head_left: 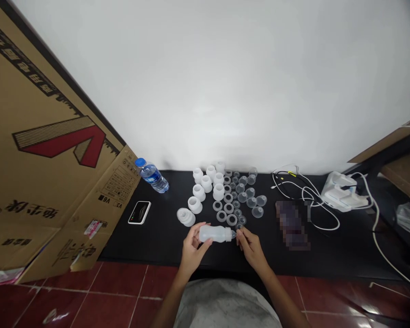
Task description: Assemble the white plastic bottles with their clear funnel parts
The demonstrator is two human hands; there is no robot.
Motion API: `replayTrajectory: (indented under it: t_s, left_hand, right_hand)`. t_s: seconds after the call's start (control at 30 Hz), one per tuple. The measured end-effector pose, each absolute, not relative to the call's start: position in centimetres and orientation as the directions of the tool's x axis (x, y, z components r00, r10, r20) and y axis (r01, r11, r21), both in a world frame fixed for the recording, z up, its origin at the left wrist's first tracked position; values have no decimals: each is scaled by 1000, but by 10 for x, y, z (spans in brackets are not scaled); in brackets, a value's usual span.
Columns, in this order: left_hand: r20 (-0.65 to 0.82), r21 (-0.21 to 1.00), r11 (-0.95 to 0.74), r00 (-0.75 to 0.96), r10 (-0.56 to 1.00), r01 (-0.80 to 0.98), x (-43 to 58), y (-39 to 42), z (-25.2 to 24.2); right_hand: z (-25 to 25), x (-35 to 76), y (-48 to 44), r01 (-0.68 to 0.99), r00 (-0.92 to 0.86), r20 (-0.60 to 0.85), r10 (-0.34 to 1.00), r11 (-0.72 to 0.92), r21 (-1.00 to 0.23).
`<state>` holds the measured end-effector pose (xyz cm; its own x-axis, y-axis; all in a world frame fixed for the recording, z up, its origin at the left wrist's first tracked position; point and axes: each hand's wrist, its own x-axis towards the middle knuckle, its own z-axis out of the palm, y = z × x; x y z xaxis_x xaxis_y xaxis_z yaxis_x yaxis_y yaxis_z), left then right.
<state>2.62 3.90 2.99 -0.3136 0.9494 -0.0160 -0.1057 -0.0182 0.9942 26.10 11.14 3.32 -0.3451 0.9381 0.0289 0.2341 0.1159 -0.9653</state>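
A big brown cardboard box [48,150] with a red mark is leaning against the white wall on the left, its lower flap overhanging the left end of the low black bench [345,255] and closing that side off. The bench is running along the wall with red floor tiles lying in front of its near edge. On the right, white cables [304,191] are looping from a white plastic device [341,191], with a blurred dark object [292,223] lying just beside them, so the open room is sitting mostly along the front strip and between the box and the parts. A clear water bottle with a blue cap [152,176] is lying on its side near the box, and a small white gadget with a dark screen [140,212] is resting near it. In the middle, squat white plastic bottle bodies [205,184], white plastic rings [228,200] and clear domed caps [251,196] are standing sorted in rows by kind, probably to keep each within easy reach. Just above the bench's front edge, the left hand [191,253] is curling round the base of a translucent white plastic bottle [215,233], holding it level so its neck is facing the right hand [251,248], whose fingertips are pinching together at that neck end; what they are pinching is too small to tell.
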Motion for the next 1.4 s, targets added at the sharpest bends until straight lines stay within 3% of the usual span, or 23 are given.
replayTrajectory:
  t_s: [0.17,0.4,0.83,1.1,1.3,1.4]
  left_hand:
    - [-25,994,-10,-302,953,-112,26,39,31]
    - [-37,998,18,-297,954,-67,26,40,35]
    - [70,996,-55,-259,963,64,27,34,38]
    - [83,992,-60,-216,973,112,28,32,36]
    - [116,938,-76,-101,988,337,28,35,42]
    - [113,933,-71,-100,989,353,29,37,44]
  right_hand:
    - [35,259,111,157,-337,45,940,104,-982]
    - [39,258,110,229,-388,34,921,132,-964]
    - [46,264,111,246,-452,22,892,149,-958]
    - [39,262,112,178,-384,2,923,76,-981]
    - [31,262,110,66,-286,17,958,37,-997]
    - [27,265,109,13,-244,60,968,65,-998]
